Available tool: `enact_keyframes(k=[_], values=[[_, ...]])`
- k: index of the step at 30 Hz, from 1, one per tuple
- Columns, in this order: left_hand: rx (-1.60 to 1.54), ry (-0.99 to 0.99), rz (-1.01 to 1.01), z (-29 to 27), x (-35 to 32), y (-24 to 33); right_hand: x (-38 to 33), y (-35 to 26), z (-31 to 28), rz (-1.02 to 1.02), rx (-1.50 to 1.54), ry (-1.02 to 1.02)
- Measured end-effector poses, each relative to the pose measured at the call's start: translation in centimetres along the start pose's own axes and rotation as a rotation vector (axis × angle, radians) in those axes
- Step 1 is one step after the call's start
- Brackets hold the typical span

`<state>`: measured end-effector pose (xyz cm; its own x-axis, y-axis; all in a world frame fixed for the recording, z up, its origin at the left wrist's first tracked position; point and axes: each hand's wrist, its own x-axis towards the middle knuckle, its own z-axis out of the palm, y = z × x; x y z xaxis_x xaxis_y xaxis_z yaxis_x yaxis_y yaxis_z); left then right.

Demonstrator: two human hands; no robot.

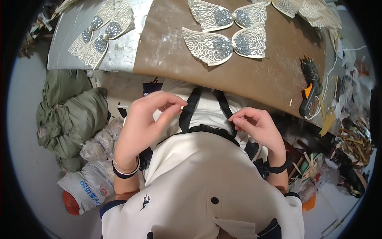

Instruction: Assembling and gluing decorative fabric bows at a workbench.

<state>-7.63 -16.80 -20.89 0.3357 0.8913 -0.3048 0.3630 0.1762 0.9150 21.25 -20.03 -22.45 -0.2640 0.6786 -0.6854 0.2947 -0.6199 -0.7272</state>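
Above my lap, my left hand (153, 113) is bent with thumb and forefinger tips drawn close together. Whatever lies in that pinch, if anything, is too small to make out. My right hand (258, 125) hangs opposite, its thumb and fingertips also pinched, and nothing can be told between them. Behind the hands, two black straps (190, 111) run over the white cloth (207, 109) on my lap. Nearest on the table are two cream lace bow pieces (199, 46) with silver sequin centres, one in front of the other, touched by neither hand.
The brown-covered table (171, 59) curves ahead. A black glue gun (310, 87) with an orange trigger lies at its right edge, its white cord beside it. More sequined lace bows (113, 30) lie at left. Green sacks (75, 111) and plastic bags (91, 187) fill the floor at left.
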Motion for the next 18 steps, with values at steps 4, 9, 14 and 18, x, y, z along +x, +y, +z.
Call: enact_keyframes(k=[4,9,14,18], values=[[0.122,-0.173,-0.054,0.1,0.3,-0.8,-0.7,1.3,0.2,-0.05,0.038,-0.013],[0.053,-0.117,-0.151,-0.7,1.0,0.0,0.0,1.1,-0.3,-0.043,-0.003,-0.008],[-0.232,0.266,0.157,-2.7,3.4,4.7,2.1,-1.7,0.5,-0.246,-0.131,-0.158],[-0.449,0.509,0.479,-4.4,6.9,5.8,4.1,-6.4,4.7,-0.613,-0.18,-0.45]])
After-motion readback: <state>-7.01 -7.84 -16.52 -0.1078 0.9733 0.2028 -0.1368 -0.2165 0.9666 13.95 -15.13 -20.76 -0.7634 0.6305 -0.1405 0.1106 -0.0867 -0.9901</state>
